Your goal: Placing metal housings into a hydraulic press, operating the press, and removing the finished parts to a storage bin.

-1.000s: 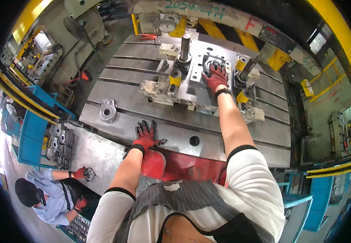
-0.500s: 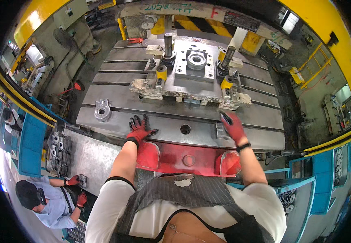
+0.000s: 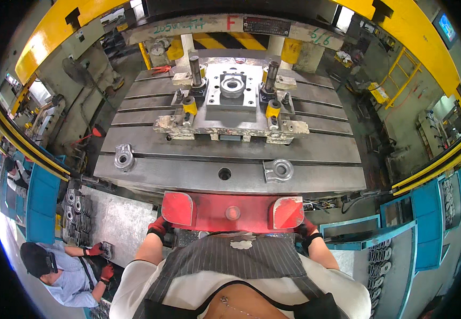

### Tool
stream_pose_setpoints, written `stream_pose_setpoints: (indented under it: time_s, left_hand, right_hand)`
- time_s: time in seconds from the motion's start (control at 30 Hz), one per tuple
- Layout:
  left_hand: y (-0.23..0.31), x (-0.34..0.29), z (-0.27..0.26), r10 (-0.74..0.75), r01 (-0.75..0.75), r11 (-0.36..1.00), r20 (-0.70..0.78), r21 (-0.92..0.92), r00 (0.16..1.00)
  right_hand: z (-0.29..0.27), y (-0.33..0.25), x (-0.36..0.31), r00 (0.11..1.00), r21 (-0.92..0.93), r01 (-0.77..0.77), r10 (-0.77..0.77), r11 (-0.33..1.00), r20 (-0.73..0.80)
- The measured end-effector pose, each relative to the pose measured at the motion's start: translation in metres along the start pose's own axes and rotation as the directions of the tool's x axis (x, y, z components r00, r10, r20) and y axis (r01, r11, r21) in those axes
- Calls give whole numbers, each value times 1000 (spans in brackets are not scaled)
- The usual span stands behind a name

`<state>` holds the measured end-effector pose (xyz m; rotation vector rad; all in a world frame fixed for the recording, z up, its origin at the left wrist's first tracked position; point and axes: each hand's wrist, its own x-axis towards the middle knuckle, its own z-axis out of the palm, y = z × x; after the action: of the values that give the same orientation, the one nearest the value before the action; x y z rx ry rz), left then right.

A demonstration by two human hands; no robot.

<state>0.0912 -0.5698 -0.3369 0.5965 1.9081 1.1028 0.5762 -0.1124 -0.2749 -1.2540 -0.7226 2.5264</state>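
Observation:
My left hand (image 3: 159, 226), in a red and black glove, is at the left end of a red two-hand control box (image 3: 214, 213) in front of my apron. At its right end is my right hand (image 3: 306, 228), gloved alike. The box's side guards hide the fingers of both hands. On the steel press bed (image 3: 188, 169), beyond the box, a grey ring-shaped metal part (image 3: 280, 170) lies to the right and a similar metal part (image 3: 124, 158) to the left. Another ringed part (image 3: 232, 86) sits on the die block (image 3: 215, 100) between upright guide posts.
A co-worker (image 3: 63, 271) in red gloves holds a metal part at lower left, near stacked parts (image 3: 79, 208) on a metal table (image 3: 118, 218). Blue racks (image 3: 427, 226) stand at right. A heavy beam (image 3: 214, 25) spans above the die. A red-handled tool (image 3: 161, 69) lies at the bed's far left.
Both hands have drawn back from the press bed to the ends of the red control box. The right metal part, partly covered by my right hand before, now lies uncovered. The view has shifted.

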Motion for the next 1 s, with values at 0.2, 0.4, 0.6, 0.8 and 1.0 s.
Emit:
stream_pose_setpoints:
  time_s: [0.2, 0.4, 0.6, 0.8, 1.0]
  left_hand:
    - [-26, 25, 6, -18, 36, 993, -154, 114, 988]
    - [31, 8, 19, -107, 66, 978, -199, -198, 974]
    - [54, 2, 21, -115, 48, 954, -210, -297, 971]
    - [65, -1, 24, -107, 30, 934, -201, -356, 974]
    - [73, -7, 30, -79, -8, 900, -182, -435, 980]
  right_hand:
    - [14, -5, 2, 999, -451, -2, -12, 893, -29]
    - [12, -5, 5, 995, -300, 99, -98, 949, 18]
    - [17, -3, 6, 991, -236, 131, -122, 963, 54]
    - [14, 1, 6, 987, -188, 152, -140, 970, 79]
    - [10, 6, 7, 980, -135, 181, -168, 974, 106]
